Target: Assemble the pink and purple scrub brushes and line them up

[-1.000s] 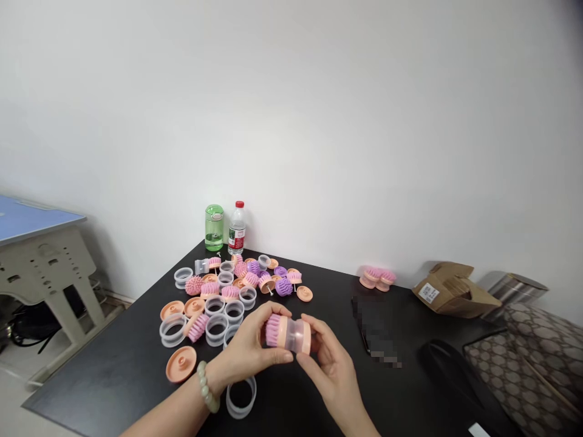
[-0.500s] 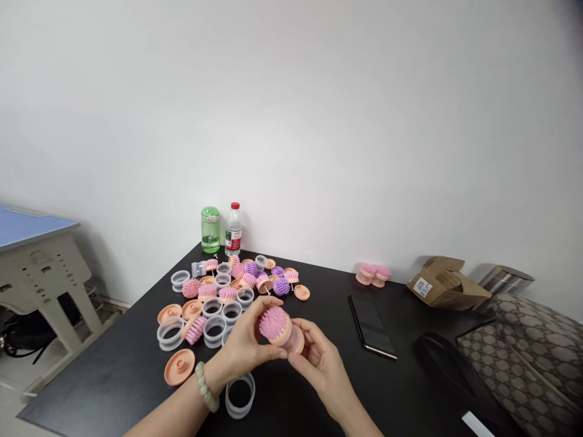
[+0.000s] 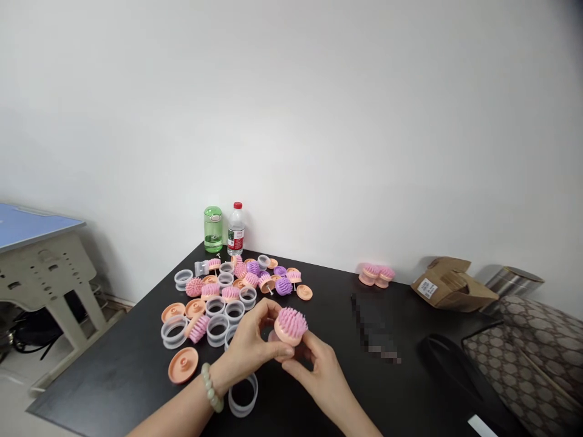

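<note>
Both hands hold one round scrub brush above the black table, its pink bristles facing up and away from me. My left hand, with a beaded bracelet at the wrist, grips it from the left, thumb at the near side. My right hand closes on its lower right part. The base is mostly hidden by the fingers. A clear plastic ring lies under my left wrist, and an orange disc lies to its left. Beyond are more clear rings, pink brush heads and purple ones.
Two pink brushes stand by the wall. A green bottle and a red-capped water bottle stand at the back left. On the right are a pixelated dark object, a cardboard box, a metal cylinder and a patterned bag.
The brush has tipped more upright and shifted slightly right between my hands; its bristles now point up instead of left. Both hands keep hold of it. The view has shifted a little.
</note>
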`<action>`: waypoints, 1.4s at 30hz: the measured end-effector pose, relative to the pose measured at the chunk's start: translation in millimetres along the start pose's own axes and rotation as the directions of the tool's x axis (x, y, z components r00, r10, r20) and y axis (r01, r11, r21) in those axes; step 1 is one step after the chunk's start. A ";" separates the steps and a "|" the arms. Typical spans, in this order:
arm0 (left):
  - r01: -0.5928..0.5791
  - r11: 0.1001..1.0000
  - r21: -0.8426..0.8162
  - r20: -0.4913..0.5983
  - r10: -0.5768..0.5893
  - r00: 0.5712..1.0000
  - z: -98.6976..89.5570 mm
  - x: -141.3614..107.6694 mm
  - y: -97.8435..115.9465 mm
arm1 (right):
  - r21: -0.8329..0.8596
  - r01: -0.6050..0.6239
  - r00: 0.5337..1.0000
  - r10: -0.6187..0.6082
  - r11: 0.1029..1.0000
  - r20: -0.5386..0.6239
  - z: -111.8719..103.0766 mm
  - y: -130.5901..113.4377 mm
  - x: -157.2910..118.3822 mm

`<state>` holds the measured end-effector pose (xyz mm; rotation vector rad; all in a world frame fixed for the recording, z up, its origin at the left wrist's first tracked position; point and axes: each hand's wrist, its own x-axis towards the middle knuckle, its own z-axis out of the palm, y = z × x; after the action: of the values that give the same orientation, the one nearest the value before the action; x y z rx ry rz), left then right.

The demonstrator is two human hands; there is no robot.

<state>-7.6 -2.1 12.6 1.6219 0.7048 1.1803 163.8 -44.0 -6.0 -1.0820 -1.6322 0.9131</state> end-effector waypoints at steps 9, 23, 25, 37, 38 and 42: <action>-0.228 0.879 0.420 0.206 0.153 0.967 3.4 -5.8 0.7 | 0.152 -0.023 0.984 0.050 0.988 -0.173 -3.4 16.0 -0.9; -0.010 0.999 -0.045 0.076 0.013 0.997 -3.1 0.2 1.4 | 0.271 0.032 0.977 0.026 0.962 -0.210 -13.4 6.3 -2.8; 0.029 0.991 -0.133 0.079 -0.019 0.997 -2.5 1.1 1.3 | 0.268 0.049 0.978 0.008 0.962 -0.208 -12.5 5.0 -3.2; 0.104 0.977 -0.184 0.150 -0.077 0.986 -2.5 1.8 1.4 | 0.262 0.072 0.970 -0.006 0.962 -0.244 -9.3 7.5 -1.2; 0.098 0.980 -0.175 0.154 -0.071 0.986 -2.4 1.7 1.9 | 0.259 0.081 0.971 -0.017 0.963 -0.240 -9.7 8.0 -1.0; 0.110 0.980 -0.169 0.163 -0.083 0.983 -2.1 1.7 5.1 | 0.204 0.156 0.966 -0.105 0.967 -0.238 -10.9 6.3 -1.3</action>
<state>-9.4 -1.6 18.1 1.4951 0.5568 1.0054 175.9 -42.2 -9.0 -0.8785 -1.3622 0.8300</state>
